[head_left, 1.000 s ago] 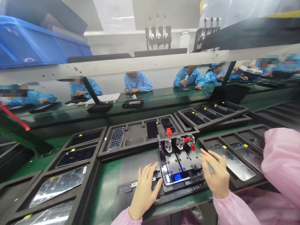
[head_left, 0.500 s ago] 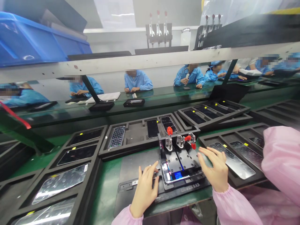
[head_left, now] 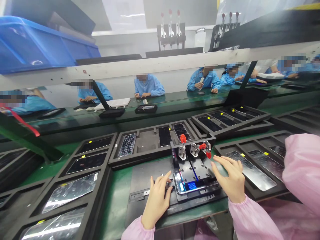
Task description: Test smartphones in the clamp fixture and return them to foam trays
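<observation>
A black fixture (head_left: 197, 176) with red-handled toggle clamps (head_left: 183, 138) sits on a dark base plate (head_left: 143, 176) at the bench's near edge. A phone (head_left: 191, 186) with a lit blue patch lies in the fixture under two black plates. My left hand (head_left: 157, 201) rests flat on the base plate at the fixture's left side, fingers stretched toward the phone's corner. Beside the fixture's right edge lies my right hand (head_left: 231, 180), fingers spread near the right clamp handle (head_left: 203, 146). Neither hand holds anything.
Black trays of phones and glass panels ring the fixture: left (head_left: 75, 190), behind (head_left: 150, 143), right (head_left: 252, 165) and far right (head_left: 230, 120). A conveyor belt (head_left: 160, 111) runs behind. People in blue coats sit across it. A blue bin (head_left: 37, 46) stands on the overhead shelf.
My left hand slid forward, its fingers closing on the fixture's left edge. The right hand moved a little toward the clamps. The view shifted slightly.
</observation>
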Tool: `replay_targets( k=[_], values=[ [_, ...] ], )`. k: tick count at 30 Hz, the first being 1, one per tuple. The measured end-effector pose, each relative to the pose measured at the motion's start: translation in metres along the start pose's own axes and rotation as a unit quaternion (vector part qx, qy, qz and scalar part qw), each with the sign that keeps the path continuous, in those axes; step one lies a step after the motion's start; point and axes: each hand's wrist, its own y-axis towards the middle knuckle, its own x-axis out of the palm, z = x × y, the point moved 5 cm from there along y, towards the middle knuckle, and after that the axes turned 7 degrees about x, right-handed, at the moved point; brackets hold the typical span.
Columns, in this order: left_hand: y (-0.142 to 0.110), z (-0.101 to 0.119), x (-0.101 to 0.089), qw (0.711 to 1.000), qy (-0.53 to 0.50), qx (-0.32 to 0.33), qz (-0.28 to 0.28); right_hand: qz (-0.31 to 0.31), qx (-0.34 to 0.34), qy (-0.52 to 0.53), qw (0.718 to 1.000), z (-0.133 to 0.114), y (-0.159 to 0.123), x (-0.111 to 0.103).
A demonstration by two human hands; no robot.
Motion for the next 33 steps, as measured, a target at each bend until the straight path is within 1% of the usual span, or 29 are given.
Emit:
replay_targets(
  k=[10, 17, 25, 26, 28, 31, 33],
  values=[
    [0.001, 0.0, 0.0, 1.0, 0.0, 0.002, -0.001, 0.005, 0.004, -0.017, 1.0, 0.001, 0.002, 0.007],
    [0.001, 0.002, 0.0, 1.0, -0.004, 0.005, -0.01, -0.002, -0.002, -0.026, 1.0, 0.001, 0.004, 0.01],
    [0.001, 0.001, 0.0, 1.0, 0.014, 0.017, -0.001, -0.025, 0.005, -0.017, 1.0, 0.002, 0.01, 0.025],
    [0.001, 0.0, 0.0, 1.0, 0.017, 0.017, 0.002, -0.018, 0.01, -0.007, 1.0, 0.001, 0.011, 0.023],
    [0.001, -0.001, 0.0, 1.0, 0.016, 0.016, 0.002, 0.026, 0.027, 0.026, 0.999, -0.003, 0.012, 0.012],
    [0.002, 0.0, 0.0, 1.0, 0.006, 0.015, -0.008, 0.104, 0.048, 0.078, 0.99, -0.011, 0.016, -0.013],
    [0.003, 0.002, 0.0, 1.0, 0.005, 0.02, -0.013, 0.139, 0.044, 0.093, 0.985, -0.018, 0.019, -0.03]
  ],
)
